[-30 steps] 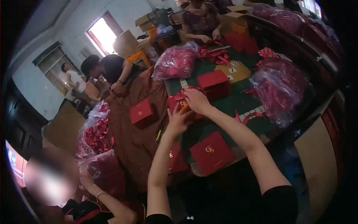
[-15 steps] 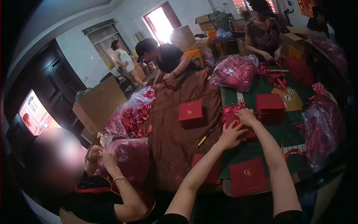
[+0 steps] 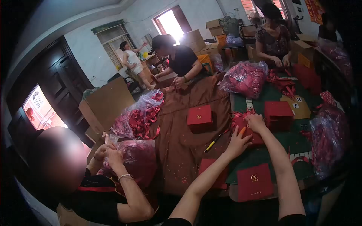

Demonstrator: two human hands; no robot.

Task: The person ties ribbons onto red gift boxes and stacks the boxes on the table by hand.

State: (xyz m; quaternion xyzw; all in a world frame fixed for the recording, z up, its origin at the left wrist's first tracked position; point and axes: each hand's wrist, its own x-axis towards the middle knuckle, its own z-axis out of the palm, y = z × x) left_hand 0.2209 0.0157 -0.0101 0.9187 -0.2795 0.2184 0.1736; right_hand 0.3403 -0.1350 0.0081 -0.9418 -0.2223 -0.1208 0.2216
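A red gift box (image 3: pixel 238 121) with red ribbon ends at its far edge lies on the table in front of me. My left hand (image 3: pixel 238 144) rests on its near left side with the fingers spread. Over its far right part, my right hand (image 3: pixel 256 123) has its fingers bent and closed on the box; the fingertips are partly hidden. Something small and orange (image 3: pixel 242 132) shows at my left fingers; I cannot tell what it is. To the right stands a stack of red boxes (image 3: pixel 279 115). Nearer me lies a flat red box (image 3: pixel 255 182) with gold lettering.
A yellow and black pen (image 3: pixel 212 144) lies left of my hands, below another red box (image 3: pixel 200 115). Plastic bags of red ribbon (image 3: pixel 247 79) sit around the table. A co-worker's hands (image 3: pixel 109 154) are at the left; two other people work across the table.
The view has shifted, moving the scene slightly right and down. My left hand has drawn a little towards me on the box, while my right stays on its far part. A standing person has stretched out an arm.
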